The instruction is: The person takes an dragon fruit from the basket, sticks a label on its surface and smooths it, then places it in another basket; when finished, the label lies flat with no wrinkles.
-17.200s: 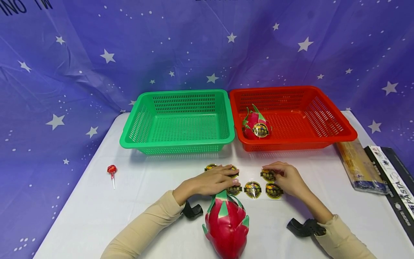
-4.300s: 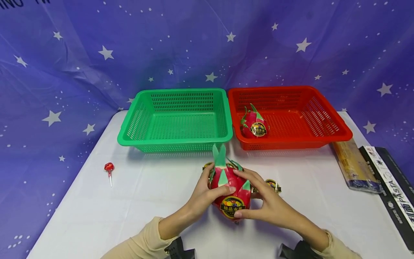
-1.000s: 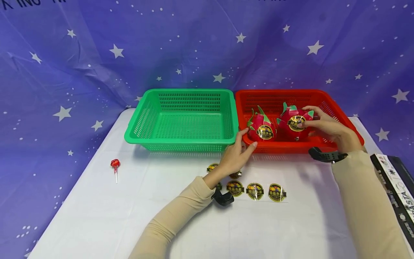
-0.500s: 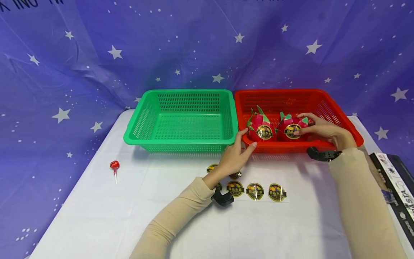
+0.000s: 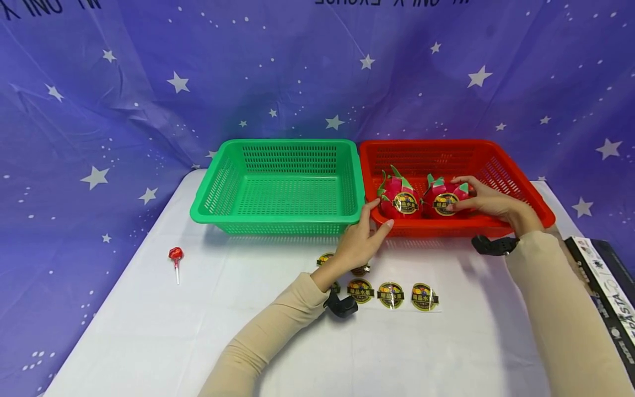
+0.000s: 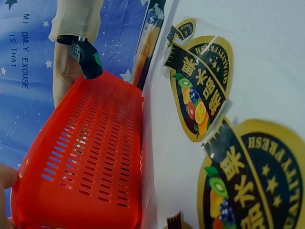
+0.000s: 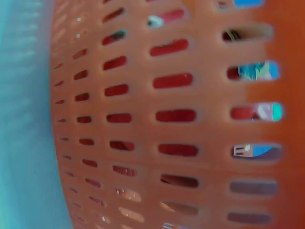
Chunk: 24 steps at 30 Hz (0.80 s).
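In the head view, my right hand (image 5: pixel 488 199) holds a dragon fruit (image 5: pixel 440 190) low inside the red basket (image 5: pixel 538 209), its thumb on the round black-and-gold sticker (image 5: pixel 445 204). Beside that fruit, on its left, sits another dragon fruit (image 5: pixel 397 184) bearing a matching sticker (image 5: pixel 405 203). My left hand (image 5: pixel 358 242) grips the basket's near left corner between thumb and fingers. Only bits of that hand show in the left wrist view, against the red wall (image 6: pixel 95 157). Through the slots in the right wrist view, red patches are visible; the right hand is hidden there.
A green basket (image 5: pixel 278 219) stands left of the red one. Several fruit stickers (image 5: pixel 391 295) lie on a clear sheet under and near my left forearm. Further left is a red lollipop (image 5: pixel 176 253). A pasta box (image 5: pixel 602 281) lies along the right edge.
The second dragon fruit lay on the table, then got a sticker while both hands held it. It has since moved into the red basket and been lowered. My left hand went to the basket corner.
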### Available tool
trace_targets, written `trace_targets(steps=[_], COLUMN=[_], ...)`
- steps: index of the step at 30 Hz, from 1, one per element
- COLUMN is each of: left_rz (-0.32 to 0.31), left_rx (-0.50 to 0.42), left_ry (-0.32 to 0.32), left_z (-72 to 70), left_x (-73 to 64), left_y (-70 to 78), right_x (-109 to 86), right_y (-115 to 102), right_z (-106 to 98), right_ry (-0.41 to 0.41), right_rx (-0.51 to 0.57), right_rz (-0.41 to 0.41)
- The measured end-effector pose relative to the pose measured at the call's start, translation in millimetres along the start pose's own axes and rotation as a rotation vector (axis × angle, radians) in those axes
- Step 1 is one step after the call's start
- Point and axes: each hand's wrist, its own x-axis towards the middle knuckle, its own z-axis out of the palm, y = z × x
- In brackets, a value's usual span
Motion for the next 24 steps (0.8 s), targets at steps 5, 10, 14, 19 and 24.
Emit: trace_targets(steps=[5,10,14,19,24], left_rz=[0.018,0.024,0.017,0.009,0.029], left_rx=[0.020,0.057,0.063,0.122,0.176], left_ry=[0.004,0.004,-0.015,-0.064,-0.135], left_z=[0.8,-0.5,-3.3,-9.0,-22.1], left_x=[1.5,1.5,-0.7,-6.0,-18.2], left_y=[-1.8,-3.3,-3.5,-2.7,0.6], right_x=[-5.8,-15.8,-25.0,-37.1,-48.1], right_y=[-6.8,-11.7,-13.1,-20.1,-26.6], right_z=[-0.4,-2.6,-0.9,7.3,16.0], right_ry=[0.020,0.029,0.051,0.103,0.178], right_rx=[-0.108,-0.194,-0.267,-0.385,-0.506], right_rz=[-0.011,-0.036,-0.078,-0.130,-0.209])
